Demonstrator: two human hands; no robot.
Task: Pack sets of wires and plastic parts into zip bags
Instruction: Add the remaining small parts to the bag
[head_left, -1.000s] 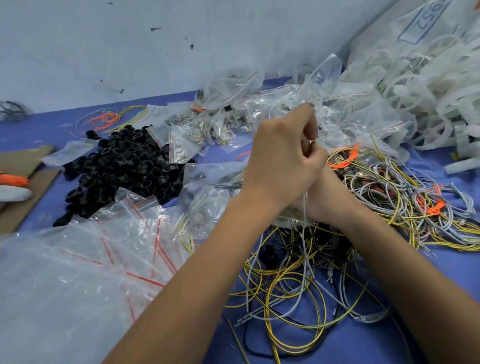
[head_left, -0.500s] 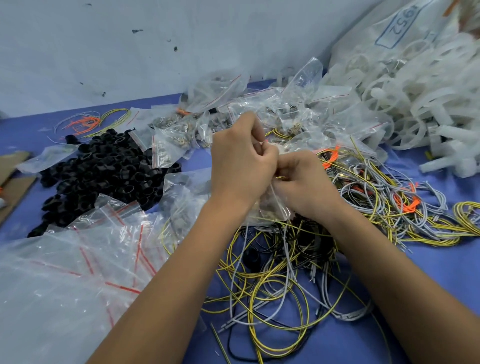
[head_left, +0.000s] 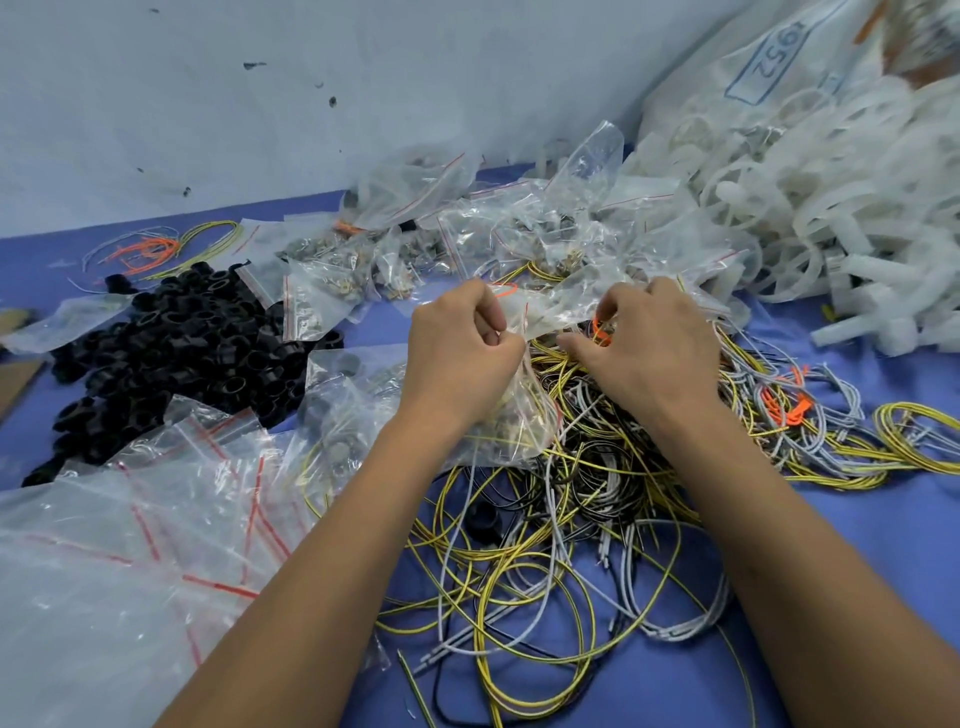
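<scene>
A blue tabletop (head_left: 857, 561) runs back to a pale, scuffed wall (head_left: 260, 104). At the far left edge lies a piece of brown cardboard (head_left: 13, 382). Near it, toward the wall, a small loop of orange and yellow wires (head_left: 156, 249) rests by itself. Below that spreads a heap of black rings (head_left: 171, 348). In front of the rings, at the near left, a stack of empty bags (head_left: 130, 545) with red zip lines covers the corner of the tabletop. Behind the rings and toward the centre sits a pile of filled bags (head_left: 363, 270), small parts showing through the clear plastic.

In the middle, the left hand (head_left: 462, 358) has its fingers curled, pinching the top edge of a clear bag (head_left: 511, 415) that hangs below it with yellow wire visible inside. The right hand (head_left: 649, 353) is just beside it, fingers bent and gripping the other side of the same bag's mouth, so the plastic stretches between the two hands. An orange tie (head_left: 601, 330) shows at the right hand's fingertips; whether the fingers hold it I cannot tell.

Under and in front of both hands lies a loose tangle of wires (head_left: 545, 597), yellow, grey and black. To the right of the right hand are bundled wires (head_left: 810, 431) with orange ties. At the far right, a heap of white parts (head_left: 831, 208) rises against a big sack (head_left: 753, 78) marked 1952.
</scene>
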